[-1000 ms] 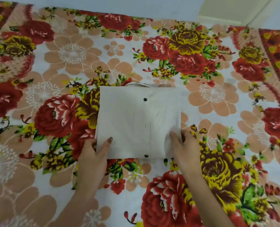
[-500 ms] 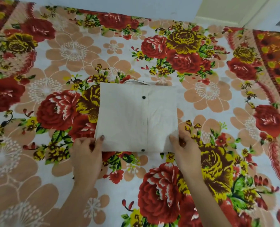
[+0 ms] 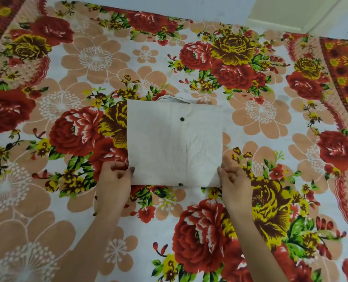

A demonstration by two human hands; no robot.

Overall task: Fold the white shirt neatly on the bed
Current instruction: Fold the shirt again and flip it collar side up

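white shirt [image 3: 165, 143] lying mid-frame on bed [image 3: 260, 115] | left grip [image 3: 116, 176] pinching lower-left corner | right grip [image 3: 233, 180] pinching lower-right | shirt extending up-frame from both

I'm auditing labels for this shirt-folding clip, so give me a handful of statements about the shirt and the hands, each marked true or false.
1. The white shirt lies on the floral bedsheet, folded into a roughly square packet. True.
2. Only one hand touches the shirt. False: the left hand holds its near left corner and the right hand holds its near right corner.
3. Two dark buttons show on the shirt's top face. True.
4. The collar sticks out at the edge nearest the person. False: the collar peeks out at the far edge.
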